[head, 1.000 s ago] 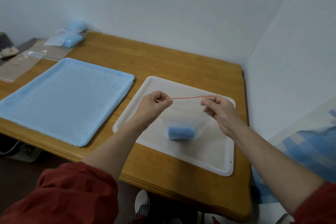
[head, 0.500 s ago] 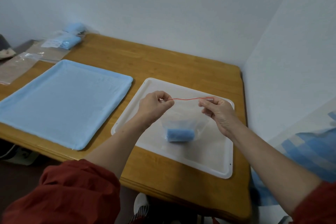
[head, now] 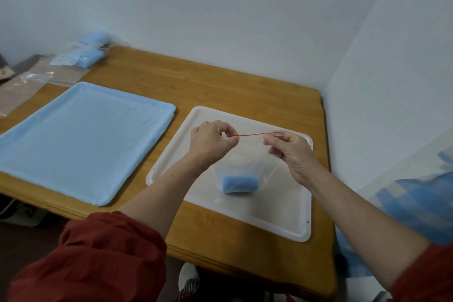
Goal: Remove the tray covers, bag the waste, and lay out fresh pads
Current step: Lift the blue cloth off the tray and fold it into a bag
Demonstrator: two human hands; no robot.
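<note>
A clear zip bag (head: 267, 164) with a red seal line hangs over the bare white tray (head: 289, 223) on the right. A rolled blue cover (head: 240, 183) lies in the bag's bottom. My left hand (head: 210, 144) pinches the left end of the seal and my right hand (head: 289, 152) pinches its right end, holding the top stretched taut. On the left stands a second tray under a light blue cover (head: 78, 140).
At the wooden table's (head: 220, 86) far left corner lie packs of folded blue pads (head: 85, 57) and flat clear bags (head: 27, 83). Walls close the back and right side. A blue checked cloth (head: 416, 203) lies right of the table.
Both hands keep their pinch on the bag's seal and have barely moved. The bag hangs the same way, with the blue roll at its bottom.
</note>
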